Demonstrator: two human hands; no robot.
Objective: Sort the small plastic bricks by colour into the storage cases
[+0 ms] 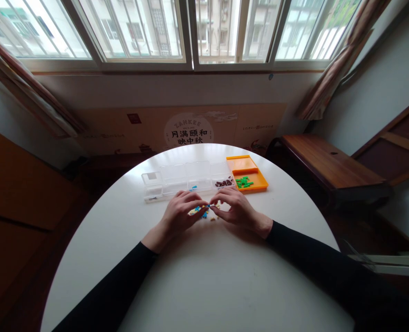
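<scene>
My left hand (pixel 182 211) and my right hand (pixel 237 210) meet over the table, thumb and forefinger of each closed in a pinch. Between their fingertips is a small blue toy brick (pixel 209 206), gripped from both sides; its exact shape is too small to make out. Just beneath the fingers lies a loose pile of blue and yellow bricks (pixel 204 215), partly hidden by my left hand. A tan brick (pixel 213 219) rests at the near side of this pile.
Behind my hands stands a row of clear plastic boxes (pixel 172 186) with raised lids. Dark brown bricks (pixel 224 182) and a few blue ones (pixel 193 188) lie in them. To the right, an open orange box (pixel 262 186) holds green bricks (pixel 244 182). The round white table (pixel 204 286) has a curved far edge.
</scene>
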